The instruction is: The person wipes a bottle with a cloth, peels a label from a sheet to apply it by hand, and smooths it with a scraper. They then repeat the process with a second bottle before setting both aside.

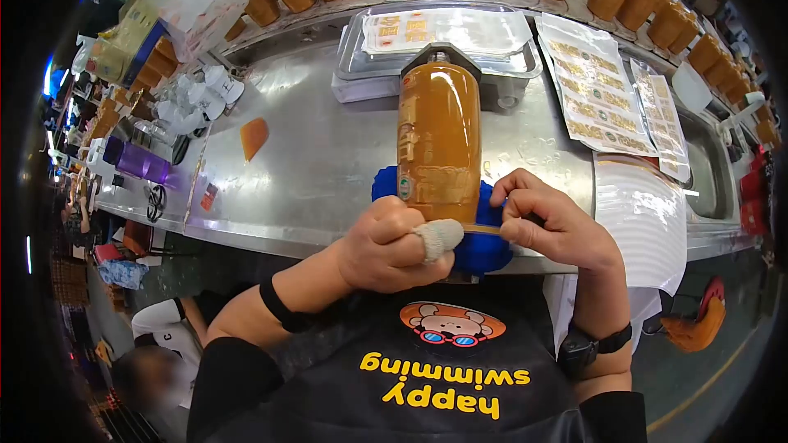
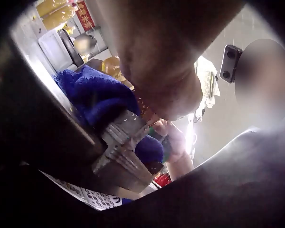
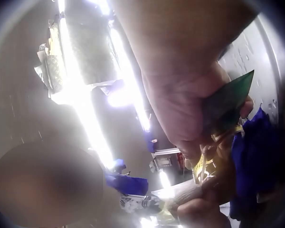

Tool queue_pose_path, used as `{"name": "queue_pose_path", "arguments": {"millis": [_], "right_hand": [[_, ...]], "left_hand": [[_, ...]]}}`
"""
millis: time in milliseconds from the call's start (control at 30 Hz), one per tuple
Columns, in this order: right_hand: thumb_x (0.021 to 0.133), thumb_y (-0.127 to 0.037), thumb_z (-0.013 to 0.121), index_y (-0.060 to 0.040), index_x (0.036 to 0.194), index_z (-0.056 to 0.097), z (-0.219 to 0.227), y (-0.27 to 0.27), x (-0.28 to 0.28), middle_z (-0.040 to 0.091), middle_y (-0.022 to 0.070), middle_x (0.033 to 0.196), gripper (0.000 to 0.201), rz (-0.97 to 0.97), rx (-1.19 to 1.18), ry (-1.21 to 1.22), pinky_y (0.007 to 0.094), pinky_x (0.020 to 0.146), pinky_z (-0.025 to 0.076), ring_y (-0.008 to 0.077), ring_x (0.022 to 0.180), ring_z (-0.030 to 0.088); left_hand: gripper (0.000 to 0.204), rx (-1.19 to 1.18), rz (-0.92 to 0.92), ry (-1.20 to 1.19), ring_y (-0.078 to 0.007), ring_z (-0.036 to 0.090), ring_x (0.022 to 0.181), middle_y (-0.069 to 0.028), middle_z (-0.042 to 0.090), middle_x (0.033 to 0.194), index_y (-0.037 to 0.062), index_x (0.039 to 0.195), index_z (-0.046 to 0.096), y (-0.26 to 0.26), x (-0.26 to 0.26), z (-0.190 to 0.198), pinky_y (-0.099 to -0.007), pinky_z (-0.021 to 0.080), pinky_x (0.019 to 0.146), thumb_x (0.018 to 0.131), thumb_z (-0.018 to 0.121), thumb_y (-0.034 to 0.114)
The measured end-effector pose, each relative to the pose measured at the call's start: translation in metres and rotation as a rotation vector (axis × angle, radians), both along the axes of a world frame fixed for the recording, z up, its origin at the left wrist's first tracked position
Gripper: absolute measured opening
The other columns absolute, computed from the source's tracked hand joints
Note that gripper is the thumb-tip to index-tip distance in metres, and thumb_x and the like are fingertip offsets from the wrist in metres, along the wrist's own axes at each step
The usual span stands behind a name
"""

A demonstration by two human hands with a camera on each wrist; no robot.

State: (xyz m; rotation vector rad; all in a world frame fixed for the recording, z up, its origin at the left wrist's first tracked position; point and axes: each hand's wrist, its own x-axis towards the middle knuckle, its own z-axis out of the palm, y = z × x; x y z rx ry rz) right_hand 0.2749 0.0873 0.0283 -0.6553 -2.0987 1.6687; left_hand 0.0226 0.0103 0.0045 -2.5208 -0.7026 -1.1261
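Left hand (image 1: 394,248) clenched, right hand (image 1: 552,221) half-curled, tan strip (image 1: 483,229) between, near bottle (image 1: 443,135)

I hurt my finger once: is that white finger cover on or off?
On. In the head view, the white fabric finger cover hides the end of one digit on the left hand.

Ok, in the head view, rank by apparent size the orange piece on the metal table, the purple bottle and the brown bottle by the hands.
Largest to smallest:
1. Brown bottle
2. Purple bottle
3. Orange piece
Nearness to the camera may exaggerate the brown bottle's lead.
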Motion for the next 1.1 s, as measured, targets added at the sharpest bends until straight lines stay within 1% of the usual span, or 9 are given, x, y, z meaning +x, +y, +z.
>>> {"name": "queue_pose_path", "arguments": {"millis": [100,200,400,500,600,700,800,1000,1100], "right_hand": [[0.088,-0.023,0.07,0.0,0.085,0.058,0.0,0.0,0.0,0.051,0.0088,0.105,0.026,0.01,0.054,-0.003,0.0283,0.079,0.042,0.0173,0.091,0.048],[0.086,-0.021,0.071,-0.0003,0.083,0.058,-0.001,0.001,0.0,0.051,0.0086,0.105,0.025,0.011,0.067,-0.017,0.0283,0.079,0.041,0.0173,0.092,0.048],[0.086,-0.027,0.071,-0.0042,0.079,0.055,-0.003,0.001,-0.001,0.05,0.0084,0.106,0.028,0.0,0.045,-0.012,0.028,0.083,0.039,0.0163,0.094,0.046],[0.087,-0.029,0.07,-0.0058,0.078,0.054,0.0,0.001,0.0,0.049,0.0083,0.107,0.029,-0.006,0.024,-0.031,0.0281,0.085,0.038,0.0158,0.096,0.046],[0.087,-0.027,0.07,-0.0057,0.078,0.054,0.0,0.001,0.001,0.05,0.0081,0.107,0.028,-0.009,0.018,-0.048,0.0282,0.084,0.038,0.0157,0.095,0.046],[0.086,-0.027,0.07,-0.0055,0.077,0.054,-0.001,0.002,-0.001,0.05,0.0079,0.106,0.028,-0.003,0.032,-0.041,0.0278,0.082,0.038,0.0153,0.093,0.045],[0.086,-0.027,0.07,-0.0053,0.077,0.054,-0.003,0.002,-0.001,0.049,0.0078,0.105,0.029,-0.005,0.032,-0.029,0.0274,0.081,0.037,0.0151,0.093,0.045],[0.086,-0.03,0.071,-0.0054,0.078,0.053,-0.001,0.002,0.0,0.05,0.008,0.105,0.031,-0.017,0.034,-0.058,0.0273,0.082,0.038,0.0157,0.095,0.046],[0.086,-0.03,0.071,-0.0052,0.078,0.053,-0.002,0.004,-0.002,0.05,0.008,0.105,0.031,0.001,0.047,-0.064,0.027,0.082,0.038,0.0159,0.095,0.047]], "left_hand": [[0.022,-0.077,0.05,-0.092,-0.0164,0.051,0.088,0.0045,0.059,0.107,0.0181,0.076,0.068,-0.011,-0.003,-0.011,-0.0305,0.043,0.066,0.056,0.075,0.011],[0.024,-0.079,0.074,-0.068,-0.0164,0.051,0.088,0.0053,0.058,0.103,0.0183,0.078,0.068,-0.012,-0.002,-0.007,-0.0296,0.043,0.066,0.057,0.076,0.01],[0.021,0.056,-0.003,0.073,-0.0179,0.047,0.094,0.003,0.059,0.113,0.0184,0.075,0.065,0.001,0.003,-0.003,-0.0329,0.042,0.068,0.058,0.072,0.009],[0.025,-0.141,0.046,-0.038,-0.0178,0.046,0.096,0.0044,0.058,0.111,0.0206,0.078,0.066,-0.01,-0.005,-0.015,-0.0328,0.043,0.068,0.057,0.074,0.009],[0.025,-0.075,0.094,-0.064,-0.018,0.047,0.094,0.0044,0.058,0.108,0.0207,0.077,0.066,-0.014,-0.003,-0.014,-0.0323,0.042,0.067,0.057,0.074,0.009],[0.028,-0.114,0.087,-0.026,-0.016,0.05,0.083,0.0042,0.056,0.09,0.017,0.086,0.071,-0.009,0.0,-0.003,-0.0315,0.042,0.063,0.06,0.076,0.006],[0.028,0.005,-0.003,0.014,-0.0169,0.05,0.082,0.0033,0.058,0.093,0.0168,0.085,0.07,0.0,0.004,0.003,-0.0318,0.042,0.063,0.06,0.075,0.005],[0.025,-0.135,0.12,-0.138,-0.0165,0.049,0.084,0.0022,0.061,0.101,0.0173,0.081,0.07,-0.017,0.0,-0.011,-0.0308,0.042,0.062,0.059,0.074,0.006],[0.022,-0.085,0.098,-0.053,-0.0168,0.05,0.087,0.0057,0.061,0.104,0.0181,0.078,0.069,-0.013,-0.001,-0.002,-0.0313,0.042,0.063,0.059,0.075,0.009]]}}
